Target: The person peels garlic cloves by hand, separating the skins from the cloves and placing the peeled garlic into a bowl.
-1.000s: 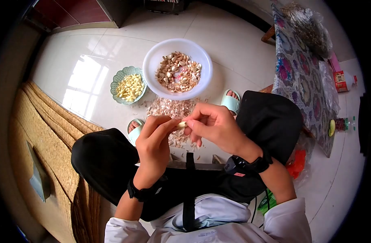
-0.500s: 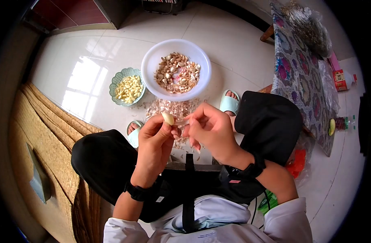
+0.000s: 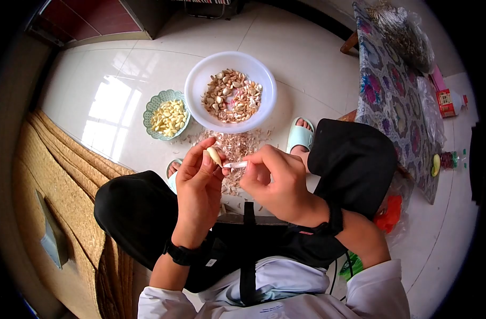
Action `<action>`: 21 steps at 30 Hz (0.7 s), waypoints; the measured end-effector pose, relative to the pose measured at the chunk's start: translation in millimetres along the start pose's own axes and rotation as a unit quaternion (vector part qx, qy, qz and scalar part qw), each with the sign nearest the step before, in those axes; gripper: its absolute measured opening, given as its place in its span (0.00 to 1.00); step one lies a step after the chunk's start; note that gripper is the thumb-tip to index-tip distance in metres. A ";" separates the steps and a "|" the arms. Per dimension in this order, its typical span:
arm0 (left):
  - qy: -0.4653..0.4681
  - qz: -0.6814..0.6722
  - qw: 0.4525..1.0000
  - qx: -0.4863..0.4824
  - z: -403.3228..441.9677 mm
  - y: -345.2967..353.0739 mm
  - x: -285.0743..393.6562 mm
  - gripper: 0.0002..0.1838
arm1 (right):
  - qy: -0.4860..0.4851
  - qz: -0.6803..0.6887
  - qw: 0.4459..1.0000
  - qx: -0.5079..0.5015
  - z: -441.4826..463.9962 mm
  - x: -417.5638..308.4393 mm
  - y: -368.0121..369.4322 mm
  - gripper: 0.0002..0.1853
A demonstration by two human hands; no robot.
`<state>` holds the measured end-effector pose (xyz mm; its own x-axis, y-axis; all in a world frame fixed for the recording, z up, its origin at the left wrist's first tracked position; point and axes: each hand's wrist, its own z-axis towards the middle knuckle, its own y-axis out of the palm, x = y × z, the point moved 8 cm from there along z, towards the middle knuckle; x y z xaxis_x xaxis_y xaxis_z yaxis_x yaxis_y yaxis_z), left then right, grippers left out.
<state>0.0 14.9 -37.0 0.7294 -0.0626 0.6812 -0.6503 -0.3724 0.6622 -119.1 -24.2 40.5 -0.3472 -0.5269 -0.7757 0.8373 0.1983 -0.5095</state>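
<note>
A pale yellow garlic clove (image 3: 214,156) is pinched between the thumb and fingers of my left hand (image 3: 197,183). My right hand (image 3: 277,183), closed at thumb and forefinger, grips a whitish strip that looks like garlic skin (image 3: 235,165). The strip's left end reaches close to the clove's lower tip; whether they touch, I cannot tell. Below both hands, loose garlic skins (image 3: 237,143) lie scattered over the floor. Ahead stands a white basin (image 3: 267,106) with unpeeled cloves inside. To its left, a green scalloped bowl (image 3: 149,114) contains peeled cloves.
Woven mats (image 3: 67,175) lie folded at the left, with a grey-blue object (image 3: 53,236) on them. A cloth-covered table (image 3: 384,101) stands at the right, bags on top. My knees and slippered feet (image 3: 300,135) flank the skins. A plastic bottle (image 3: 451,159) lies at far right.
The clove has tilted and shifted slightly left and down with my left hand. My right hand has turned a little, and the skin strip now shows whiter between the hands.
</note>
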 end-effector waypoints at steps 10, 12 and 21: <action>0.030 -0.011 0.999 0.031 1.1 -18.2 8.7 0.11 | 0.081 0.116 0.990 0.017 3.6 14.4 -5.2 0.08; 0.033 0.024 0.996 0.073 -0.6 -24.9 11.7 0.09 | 0.106 0.114 0.987 -0.034 3.6 16.3 -0.3 0.07; 0.085 0.240 0.963 0.092 -12.4 -16.7 23.0 0.08 | 0.080 0.066 0.948 -0.300 -6.1 15.2 36.1 0.11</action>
<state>25.0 31.2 -28.5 0.2992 -0.1211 0.9465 -0.8436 -0.4972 0.2031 -96.7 -20.0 8.1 -0.3554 -0.3417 -0.8700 0.5040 0.7139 -0.4862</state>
